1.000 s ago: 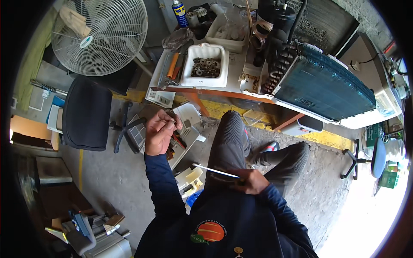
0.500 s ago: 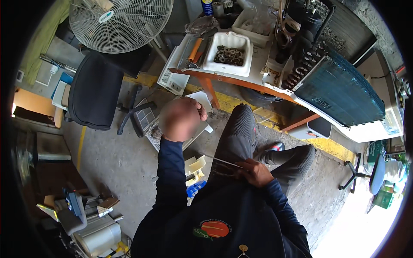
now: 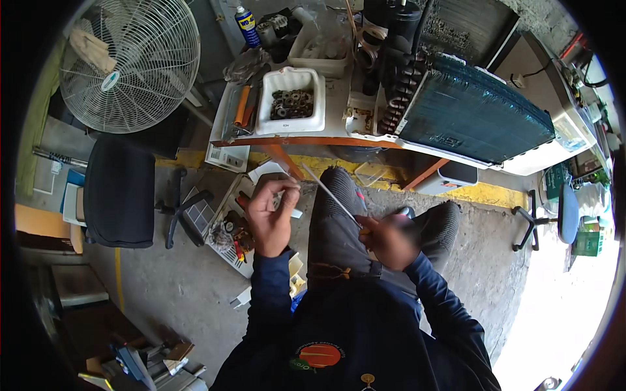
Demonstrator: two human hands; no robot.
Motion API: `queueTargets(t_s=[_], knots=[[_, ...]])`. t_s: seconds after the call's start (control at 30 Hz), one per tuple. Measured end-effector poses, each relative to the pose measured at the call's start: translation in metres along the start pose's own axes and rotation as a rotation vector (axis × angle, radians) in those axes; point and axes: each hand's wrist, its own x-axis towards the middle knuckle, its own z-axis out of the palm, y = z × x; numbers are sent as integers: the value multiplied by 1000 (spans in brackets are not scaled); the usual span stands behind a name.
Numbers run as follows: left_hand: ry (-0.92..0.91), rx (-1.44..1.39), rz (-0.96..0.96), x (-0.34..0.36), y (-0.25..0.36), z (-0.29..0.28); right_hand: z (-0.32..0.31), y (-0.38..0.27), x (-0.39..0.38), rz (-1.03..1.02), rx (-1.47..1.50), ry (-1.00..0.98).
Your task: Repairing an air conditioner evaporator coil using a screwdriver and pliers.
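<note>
teal finned coil point(image 3: 479, 114) fills the right of the orange-edged bench point(image 3: 306, 140), where the view has swung back since half a second ago. our left hand point(image 3: 270, 215) has dropped lower and pinches a small pale piece point(image 3: 289, 188). our right hand point(image 3: 390, 240) grips a screwdriver point(image 3: 332, 195) whose thin shaft now tilts up to that piece, so tool meets part. beyond, a white tub of washers point(image 3: 291, 102), then a blue spray can point(image 3: 246, 25) with a yellow label and red cap.

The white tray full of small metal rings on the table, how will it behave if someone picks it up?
The white tray probably feels heavy for its size, since dark metal rings fill its middle. Its thick rim suggests it is stiff. If tilted, the loose rings would likely slide to one side.
</note>
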Motion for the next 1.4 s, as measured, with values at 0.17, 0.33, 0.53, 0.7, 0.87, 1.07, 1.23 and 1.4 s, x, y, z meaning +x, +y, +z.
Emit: queueTargets(t_s=[0.17,0.33,0.53,0.7,0.87,1.07,1.23,1.4], knots=[[-331,422,283,-28,6,42,12,4,-3,-28,-95,-59],[-366,849,277,-43,-61,22,-4,-3,0,-81,-59,-74],[-274,1397,321,-52,-55,-5,-32,-37,3,-104,-28,-183],[-307,1297,287,-52,-15,-12,-55,-68,17,-112,-101,-295],[-72,1059,217,-51,-12,-35,-44,-75,29,-349,-189,211],[506,582,28,-29,27,-75,-19,6,-10,77,15,330],[454,638,75,27,44,-71,42,74,-49,74,2,-187],[374,396,-83,71,25,-75,58,61,-49,-49,-140,-243]])
